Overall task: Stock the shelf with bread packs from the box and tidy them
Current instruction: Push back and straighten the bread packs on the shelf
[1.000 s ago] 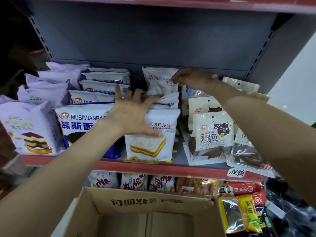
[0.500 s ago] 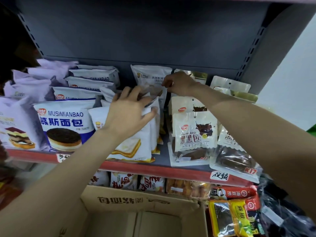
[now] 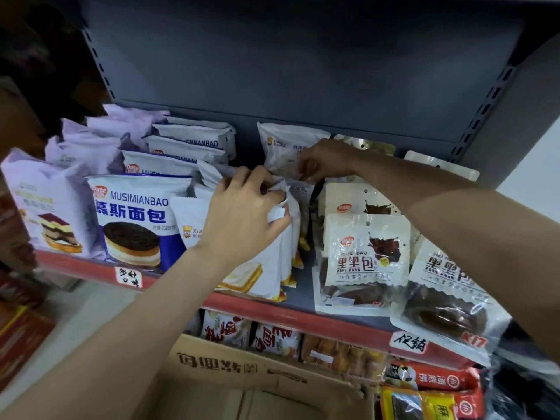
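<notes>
at the far left of the frame, lilac cake packs [image 3: 45,204] stand upright in a row running back along the red-edged shelf [image 3: 330,321], front faces outward so the labels read. just right of them sits the blue mousse bread row [image 3: 135,219], stacked the same way.

in the middle, the left hand [image 3: 242,219] grips the top edges of the white sandwich bread packs [image 3: 260,268], fingers curled over their crimped seals and bunching several together. my guess is it squeezes them into one tight upright file so they stop leaning to the right. these are the task's packs, already on the shelf, near its front lip.

just behind and right, the right hand [image 3: 324,160] pinches the top of a rear sandwich pack [image 3: 285,144] near the back panel, fingers closed on it, likely pulling it straight or forward into line.

further right, the black bread packs [image 3: 363,259] lie tilted back, overlapping like tiles, the lowest one hanging past the shelf lip.

at lower centre, the cardboard box [image 3: 242,371] sits open below the shelf; what shows of its inside looks bare, so tidying seems the step in hand.
</notes>
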